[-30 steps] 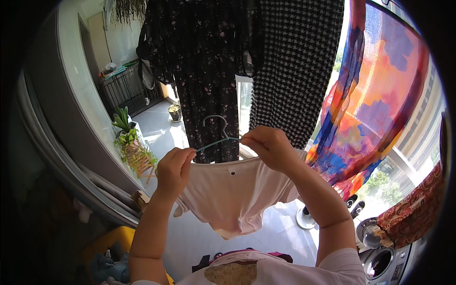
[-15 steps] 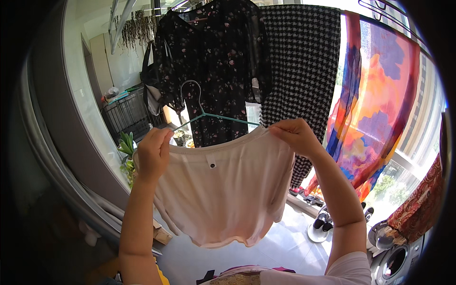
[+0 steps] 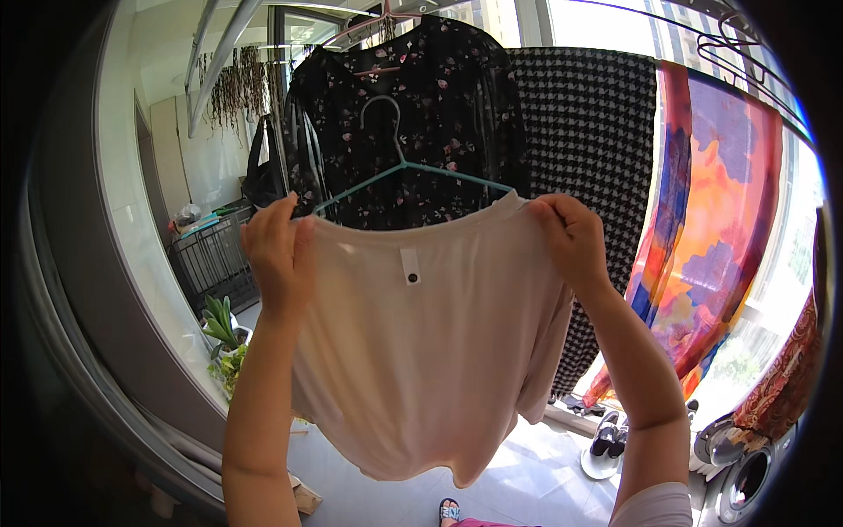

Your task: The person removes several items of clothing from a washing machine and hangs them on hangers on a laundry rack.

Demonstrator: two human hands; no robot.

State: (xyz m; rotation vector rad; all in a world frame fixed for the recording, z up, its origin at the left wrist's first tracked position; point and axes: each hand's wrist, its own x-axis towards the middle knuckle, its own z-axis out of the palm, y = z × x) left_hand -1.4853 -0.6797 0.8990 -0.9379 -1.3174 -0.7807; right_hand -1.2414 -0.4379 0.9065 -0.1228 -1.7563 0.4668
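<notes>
Head view: pale pink shirt held up at near centre, in front of a black floral garment, with a houndstooth cloth farther right. Apparently midway through settling the neckline over a teal hanger, hook free. Next, likely calling for even tension across both shoulders, along the hanger's arms. Right hand closed in a pinch, fingers curled on the right shoulder; left hand nearly closed, fingers straighter, at the left shoulder. Smallest: white label below the neckline.
</notes>
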